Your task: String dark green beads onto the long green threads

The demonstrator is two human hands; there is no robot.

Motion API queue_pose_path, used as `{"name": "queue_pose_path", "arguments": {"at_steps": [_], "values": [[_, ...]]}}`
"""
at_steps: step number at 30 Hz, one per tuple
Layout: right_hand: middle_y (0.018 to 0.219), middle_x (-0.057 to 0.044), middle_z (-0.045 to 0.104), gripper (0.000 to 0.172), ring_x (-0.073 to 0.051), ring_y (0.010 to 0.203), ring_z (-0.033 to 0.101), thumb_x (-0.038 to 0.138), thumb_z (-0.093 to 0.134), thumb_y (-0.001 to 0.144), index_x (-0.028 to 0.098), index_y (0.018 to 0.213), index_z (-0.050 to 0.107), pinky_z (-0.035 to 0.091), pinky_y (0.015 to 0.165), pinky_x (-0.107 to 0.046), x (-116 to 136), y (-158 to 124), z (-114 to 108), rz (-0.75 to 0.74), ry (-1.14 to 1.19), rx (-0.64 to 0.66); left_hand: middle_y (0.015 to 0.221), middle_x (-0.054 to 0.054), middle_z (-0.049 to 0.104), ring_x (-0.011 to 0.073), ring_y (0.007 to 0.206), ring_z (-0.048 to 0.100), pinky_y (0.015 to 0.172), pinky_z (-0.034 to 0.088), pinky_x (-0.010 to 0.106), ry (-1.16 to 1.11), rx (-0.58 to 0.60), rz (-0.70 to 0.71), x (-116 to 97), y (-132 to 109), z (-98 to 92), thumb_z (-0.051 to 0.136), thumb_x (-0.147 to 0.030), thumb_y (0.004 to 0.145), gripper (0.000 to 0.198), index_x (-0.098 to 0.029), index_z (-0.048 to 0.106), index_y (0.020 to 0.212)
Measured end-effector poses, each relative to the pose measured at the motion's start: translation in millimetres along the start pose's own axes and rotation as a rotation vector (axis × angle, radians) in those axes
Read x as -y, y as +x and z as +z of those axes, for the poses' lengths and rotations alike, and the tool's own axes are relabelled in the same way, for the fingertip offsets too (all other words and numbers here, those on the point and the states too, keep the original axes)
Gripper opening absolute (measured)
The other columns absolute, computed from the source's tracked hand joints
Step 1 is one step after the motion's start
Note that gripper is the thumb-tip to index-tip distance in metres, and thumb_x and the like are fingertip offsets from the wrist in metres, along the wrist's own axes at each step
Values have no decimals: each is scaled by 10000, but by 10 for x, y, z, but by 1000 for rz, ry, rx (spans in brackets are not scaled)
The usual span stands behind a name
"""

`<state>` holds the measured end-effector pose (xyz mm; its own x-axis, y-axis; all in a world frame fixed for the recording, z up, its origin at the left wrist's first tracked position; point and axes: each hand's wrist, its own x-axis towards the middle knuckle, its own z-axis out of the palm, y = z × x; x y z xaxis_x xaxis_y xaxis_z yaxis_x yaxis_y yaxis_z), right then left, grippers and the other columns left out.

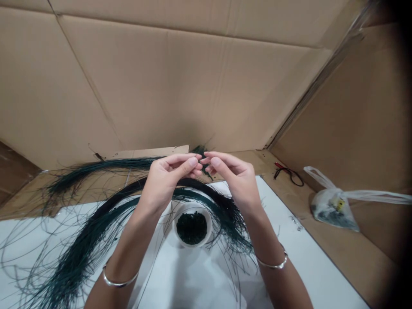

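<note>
My left hand (170,174) and my right hand (228,176) are raised close together above the work surface, fingertips almost meeting. A small tuft of dark green strands (205,170) shows between the fingertips, pinched by both hands; the fingers hide most of it. Below my hands stands a white bowl (193,207) filled with dark green pellets (192,228). Long, thin dark green strands lie in loose, curved bundles (75,257) around the bowl and on the left. A silver bangle circles each wrist.
A white sheet (291,240) lies on the cardboard surface. Cardboard walls (193,77) rise at the back and right. At the right are a black cable with red ends (288,174) and a knotted plastic bag (333,210).
</note>
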<state>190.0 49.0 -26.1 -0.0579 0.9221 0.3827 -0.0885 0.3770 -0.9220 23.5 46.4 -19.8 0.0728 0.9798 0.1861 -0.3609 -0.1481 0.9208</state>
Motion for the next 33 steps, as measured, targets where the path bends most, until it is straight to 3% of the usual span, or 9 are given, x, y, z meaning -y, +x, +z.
{"name": "queue_pose_path", "arguments": {"at_steps": [6, 13, 22, 30, 33], "values": [[874, -4, 832, 58, -158, 831, 759, 246, 787, 841, 255, 809, 834, 622, 835, -313, -8, 16, -11, -47, 71, -68, 770, 17, 800, 90, 687, 734, 683, 595, 138, 121, 81, -35, -5, -46, 41, 870, -286, 801, 115, -225, 848, 896], [883, 6, 825, 44, -135, 847, 749, 272, 813, 851, 278, 813, 833, 607, 826, -279, -85, 33, -45, -46, 141, -67, 694, -1, 771, 79, 659, 708, 648, 556, 121, 269, 92, -18, -92, -78, 27, 835, -223, 823, 27, -204, 836, 841], [835, 21, 759, 49, -120, 817, 688, 260, 820, 832, 267, 787, 802, 549, 740, -248, -127, 10, 39, -58, 156, -19, 731, 8, 764, 106, 664, 702, 626, 556, 154, 358, 80, 13, -131, -113, 29, 843, -256, 807, 82, -197, 826, 862], [903, -16, 753, 62, -169, 902, 694, 272, 774, 835, 252, 777, 764, 582, 815, -324, -80, -51, 116, -57, 122, -34, 676, 13, 727, 92, 520, 585, 465, 450, 175, 382, 24, 71, -176, -151, 59, 843, -286, 793, 97, -194, 810, 784], [903, -17, 757, 54, -169, 907, 697, 266, 771, 838, 252, 786, 770, 587, 809, -323, -73, -65, 134, -57, 115, -29, 706, 24, 746, 111, 573, 626, 513, 477, 185, 403, 44, 82, -198, -159, 28, 830, -286, 804, 97, -196, 808, 778]]}}
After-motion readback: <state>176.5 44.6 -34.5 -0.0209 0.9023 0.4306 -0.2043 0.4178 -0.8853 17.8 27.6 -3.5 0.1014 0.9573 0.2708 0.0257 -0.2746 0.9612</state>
